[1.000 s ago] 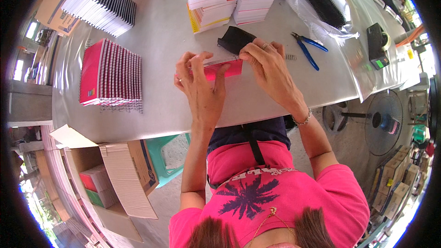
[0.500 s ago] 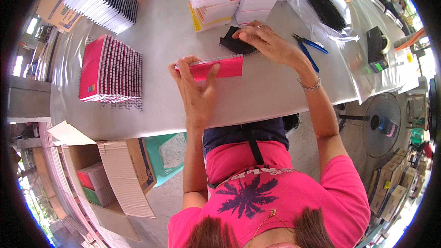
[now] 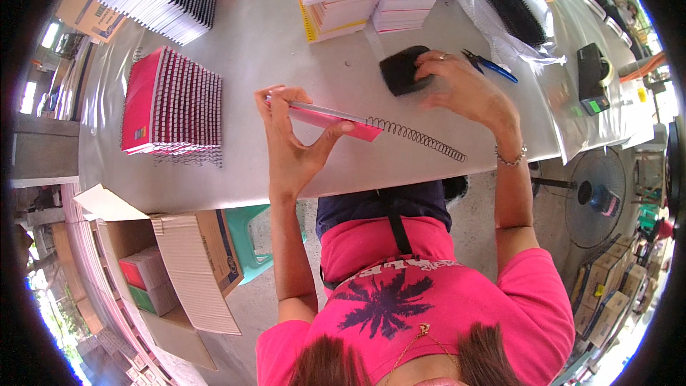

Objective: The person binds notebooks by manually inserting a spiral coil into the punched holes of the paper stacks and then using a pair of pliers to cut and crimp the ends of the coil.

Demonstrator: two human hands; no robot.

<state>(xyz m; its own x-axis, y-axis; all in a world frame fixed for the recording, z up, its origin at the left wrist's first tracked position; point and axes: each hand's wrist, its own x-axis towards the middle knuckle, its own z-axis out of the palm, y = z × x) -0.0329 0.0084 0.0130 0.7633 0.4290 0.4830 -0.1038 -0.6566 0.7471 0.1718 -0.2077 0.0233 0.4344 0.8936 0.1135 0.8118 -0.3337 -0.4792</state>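
Note:
My left hand point(image 3: 289, 139) grips a thin pink notebook point(image 3: 325, 120), fingers behind it and thumb along its front. A dark spiral wire coil point(image 3: 418, 137) runs into the notebook's upper edge. Most of the coil sticks out to the right, over the table. To the right, my blurred right hand point(image 3: 468, 89) has its fingers closed on the edge of a small black piece point(image 3: 404, 71), pad-like in shape; its exact kind does not show. Just beyond that hand lie blue-handled cutting pliers point(image 3: 489, 66), partly covered by it.
Stacked pink spiral notebooks point(image 3: 171, 104) stand at the left, with black-coiled ones point(image 3: 161, 0) behind. Unbound-looking book stacks point(image 3: 339, 0) rise at the back. Loose black coils point(image 3: 516, 14) lie on white plastic. A tape dispenser point(image 3: 592, 75) sits at right; an open carton point(image 3: 193, 271) is below left.
The notebook has tilted, its right end dropping, and a long coil now projects from it. My right hand and the black piece have moved right and slightly nearer.

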